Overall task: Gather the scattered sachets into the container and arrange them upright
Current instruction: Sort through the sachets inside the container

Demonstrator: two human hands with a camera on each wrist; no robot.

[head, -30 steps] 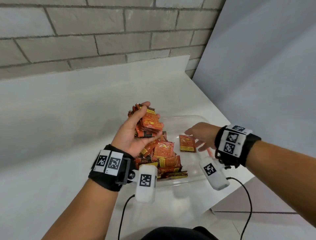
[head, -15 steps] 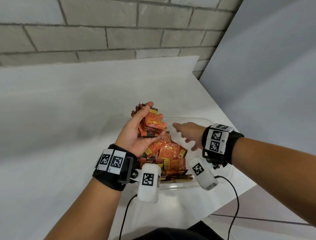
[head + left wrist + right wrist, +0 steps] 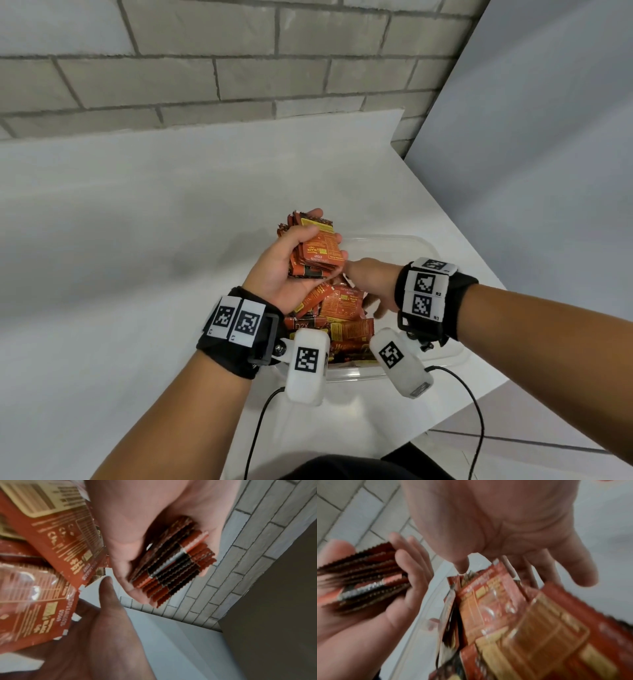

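Left hand [image 3: 291, 270]: a stack of orange sachets [image 3: 317, 250] was gripped above the clear container [image 3: 424, 246] | Right hand [image 3: 368, 284]: fingers were spread over loose sachets [image 3: 342, 308] piled inside.

Seen from the right wrist, blurred: right hand [image 3: 513, 524] palm filling the upper frame, fingers [image 3: 583, 572] extended and spread, hovering over a heap of orange-red sachets [image 3: 513, 622] at lower right. Thumb tip just above the top edge of one sachet; actual contact cannot be told. At left, left hand [image 3: 373, 599] wrapped around a stack of sachets [image 3: 366, 580], serrated edges facing the camera, fingers curled over the far side. Clear container rim [image 3: 419, 622] running diagonally between stack and heap. White surface [image 3: 607, 520] at upper right, pale brick wall [image 3: 351, 513] at upper left.
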